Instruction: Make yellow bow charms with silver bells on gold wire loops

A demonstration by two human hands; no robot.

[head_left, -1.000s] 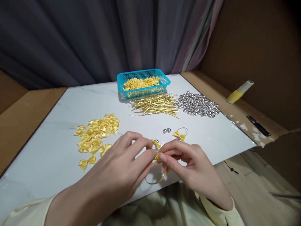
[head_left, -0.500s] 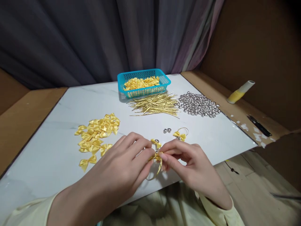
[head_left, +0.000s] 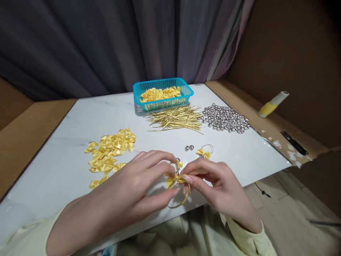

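My right hand (head_left: 217, 183) pinches a yellow satin bow (head_left: 179, 179) between thumb and fingertips, close to the table's front edge. A gold twist tie (head_left: 177, 207) hangs from the bow as a loop, and a silver bell-like bead shows at its top. Around the bow's left side, my left hand (head_left: 140, 181) has thumb and index finger apart; its fingertips are at the bow and loop. Just beyond the fingers lies another bow (head_left: 179, 164) with a silver bead, partly hidden. A looped bow (head_left: 203, 153) and a pair of silver beads (head_left: 189, 148) rest farther back.
Loose yellow bows (head_left: 113, 145) lie at left on the white table (head_left: 66, 142). Behind are a blue basket (head_left: 163, 105) of bows, gold ties (head_left: 176, 119) and heaped silver beads (head_left: 226, 119). A white-and-yellow tube (head_left: 273, 104) and black pen-like objects (head_left: 294, 142) are at right.
My left thumb and fingers have parted from their pinch, uncovering more of the bow. The gold loop now hangs rounder and lower. My right hand keeps its pinch almost in place.
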